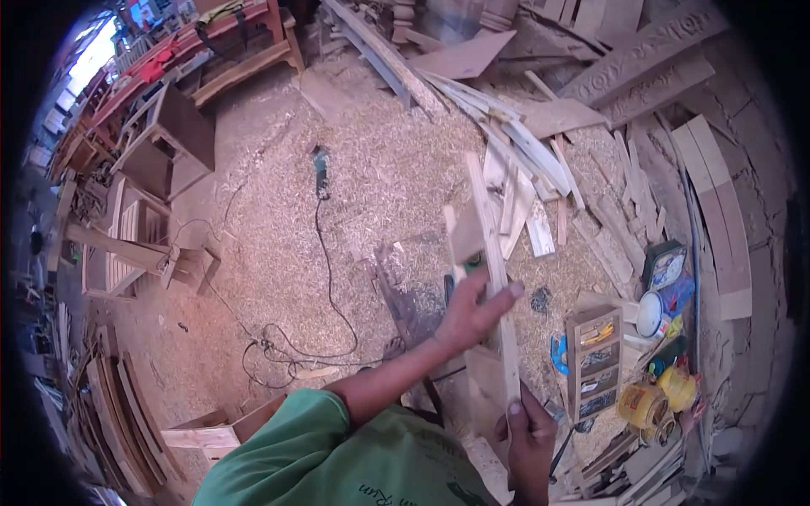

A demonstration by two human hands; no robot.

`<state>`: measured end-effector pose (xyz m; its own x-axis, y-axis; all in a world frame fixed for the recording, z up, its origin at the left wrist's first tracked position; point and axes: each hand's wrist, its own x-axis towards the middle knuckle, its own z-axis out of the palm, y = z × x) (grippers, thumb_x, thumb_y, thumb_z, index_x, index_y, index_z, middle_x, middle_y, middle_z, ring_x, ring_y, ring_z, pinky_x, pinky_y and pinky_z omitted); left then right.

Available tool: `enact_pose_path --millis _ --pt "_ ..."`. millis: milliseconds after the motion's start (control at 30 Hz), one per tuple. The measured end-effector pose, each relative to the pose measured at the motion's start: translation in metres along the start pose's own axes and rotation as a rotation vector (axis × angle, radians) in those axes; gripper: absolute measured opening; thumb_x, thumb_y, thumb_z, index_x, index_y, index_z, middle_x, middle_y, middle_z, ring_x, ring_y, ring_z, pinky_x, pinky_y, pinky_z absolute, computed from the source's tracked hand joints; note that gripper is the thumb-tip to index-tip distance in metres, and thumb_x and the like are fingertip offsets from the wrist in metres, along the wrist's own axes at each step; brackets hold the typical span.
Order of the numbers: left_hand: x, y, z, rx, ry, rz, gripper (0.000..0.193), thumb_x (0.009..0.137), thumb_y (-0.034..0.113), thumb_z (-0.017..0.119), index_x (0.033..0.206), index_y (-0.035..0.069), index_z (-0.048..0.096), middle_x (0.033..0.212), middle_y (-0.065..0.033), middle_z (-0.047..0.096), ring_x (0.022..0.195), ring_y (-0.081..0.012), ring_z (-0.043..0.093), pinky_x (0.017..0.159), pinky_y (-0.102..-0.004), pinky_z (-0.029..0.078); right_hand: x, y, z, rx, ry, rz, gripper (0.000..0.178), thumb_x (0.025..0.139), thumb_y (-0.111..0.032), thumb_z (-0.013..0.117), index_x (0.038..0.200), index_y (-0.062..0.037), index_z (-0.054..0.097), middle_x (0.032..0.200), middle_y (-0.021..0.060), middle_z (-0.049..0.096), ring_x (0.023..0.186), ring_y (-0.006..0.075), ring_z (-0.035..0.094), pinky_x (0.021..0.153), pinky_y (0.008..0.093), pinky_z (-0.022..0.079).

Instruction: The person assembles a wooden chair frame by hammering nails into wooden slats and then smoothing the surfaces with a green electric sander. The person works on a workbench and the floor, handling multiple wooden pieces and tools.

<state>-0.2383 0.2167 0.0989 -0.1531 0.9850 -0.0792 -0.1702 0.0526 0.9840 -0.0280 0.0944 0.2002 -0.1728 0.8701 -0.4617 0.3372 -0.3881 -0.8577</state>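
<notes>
A long, narrow wooden strip point(491, 228) runs away from me in front of my body, a little right of the middle. My left hand point(472, 314) is closed around it about halfway along, the thumb lying across its right side. At the near end, my right hand point(530, 432) grips the same strip with the thumb on top; some of its fingers are hidden. Beneath the strip are a board point(467, 236) and a wooden surface point(487, 375), partly covered by my hands. A small green thing shows just beyond my left hand, too hidden to name.
A teal power tool point(321, 173) lies on the shavings-strewn floor, its black cord point(325, 278) looping toward me. Offcuts point(536, 160) are heaped ahead right. A compartmented wooden tray point(595, 363) and yellow plastic jars point(643, 405) stand right. Wooden furniture frames point(173, 139) stand left.
</notes>
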Motion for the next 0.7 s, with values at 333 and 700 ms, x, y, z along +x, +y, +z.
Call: enact_pose_path --millis 333,700 --pt "0.101 -0.017 -0.121 0.01 0.353 0.108 0.062 0.107 0.05 0.055 0.067 0.004 0.064 0.071 -0.0064 0.061 0.069 -0.0173 0.055 0.069 -0.0348 0.041 0.259 0.12 0.059 -0.603 0.318 -0.329 0.067 0.101 -0.041 0.075 0.145 0.0063 0.057 0.12 0.0289 0.07 0.109 0.0453 0.069 0.094 0.0525 0.054" --pt "0.151 -0.097 -0.167 -0.102 0.481 0.084 0.063 0.105 0.056 0.058 0.066 0.007 0.062 0.062 -0.003 0.055 0.061 -0.0154 0.052 0.063 -0.0337 0.039 0.298 0.119 0.05 -0.081 -0.04 0.096 0.056 0.099 -0.05 0.079 0.124 -0.0024 0.062 0.088 0.0074 0.069 0.068 0.0146 0.067 0.065 0.0315 0.056"
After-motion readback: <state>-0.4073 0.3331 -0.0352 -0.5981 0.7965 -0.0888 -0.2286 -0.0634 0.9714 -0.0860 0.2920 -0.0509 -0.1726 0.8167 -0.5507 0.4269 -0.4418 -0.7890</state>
